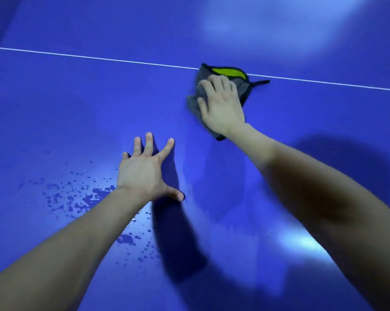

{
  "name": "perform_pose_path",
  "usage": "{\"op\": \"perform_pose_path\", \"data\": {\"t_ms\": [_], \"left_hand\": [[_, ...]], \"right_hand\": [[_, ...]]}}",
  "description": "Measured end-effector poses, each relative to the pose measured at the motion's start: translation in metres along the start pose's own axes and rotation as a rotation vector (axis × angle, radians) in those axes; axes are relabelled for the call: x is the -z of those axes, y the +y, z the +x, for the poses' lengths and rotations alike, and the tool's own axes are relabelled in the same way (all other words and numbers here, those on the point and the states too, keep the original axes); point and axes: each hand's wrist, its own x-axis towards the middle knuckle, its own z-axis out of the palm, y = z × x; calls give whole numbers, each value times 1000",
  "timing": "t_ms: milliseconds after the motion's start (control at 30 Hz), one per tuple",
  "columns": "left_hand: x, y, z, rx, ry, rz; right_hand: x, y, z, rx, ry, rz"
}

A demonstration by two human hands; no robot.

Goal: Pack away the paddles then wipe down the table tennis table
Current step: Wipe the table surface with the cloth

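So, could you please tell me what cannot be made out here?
Head view:
- Most of the cloth: covered by the right hand.
- Edges of the table: cut off by the frame.
- Paddles: out of frame, so packing unconfirmed.
- Right forearm: motion-blurred.

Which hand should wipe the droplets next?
Right, probably. The right hand already presses the cloth near the white line. The left hand lies splayed on the table, closer to the droplets but holding nothing.
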Motion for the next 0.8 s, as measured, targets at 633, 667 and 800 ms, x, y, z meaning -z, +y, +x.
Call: {"op": "perform_pose_path", "data": {"t_ms": [633,667,800], "left_hand": [[5,-3,0,-27,-57,60],[6,-3,0,-28,-61,48],[7,-3,-17,-40,-8,-45]], "right_hand": [[65,-36,-205,-220,-1,4],[68,-72,-247,-165,-51,69],[91,-173,-405,351,-398,244]]}}
